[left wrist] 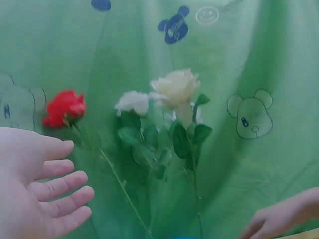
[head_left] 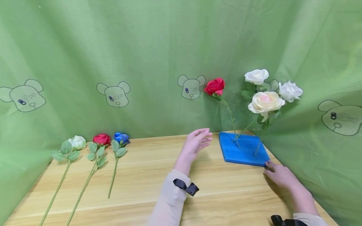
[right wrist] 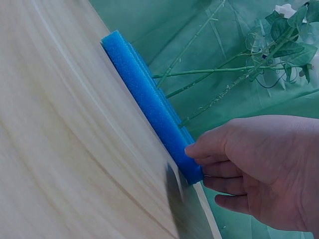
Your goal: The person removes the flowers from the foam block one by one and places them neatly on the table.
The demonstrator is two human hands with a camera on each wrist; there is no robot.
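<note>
A blue foam block (head_left: 246, 149) lies on the table at the right, with several artificial roses standing in it. One is a red rose (head_left: 215, 86) leaning left. White roses (head_left: 256, 76) and a cream rose with a pink centre (head_left: 266, 102) stand to its right. My right hand (head_left: 284, 177) pinches the block's near right corner; the right wrist view shows the thumb (right wrist: 199, 145) at the upper edge. My left hand (head_left: 196, 141) hovers left of the block with relaxed, slightly bent fingers and holds nothing. In the left wrist view, it appears beside the red rose (left wrist: 65, 108).
At the left of the wooden table (head_left: 152, 175) lie a white rose (head_left: 77, 142), a second red rose (head_left: 102, 139) and a blue rose (head_left: 121, 138), stems toward me. A green curtain (head_left: 158, 47) with bear outlines surrounds the back and sides.
</note>
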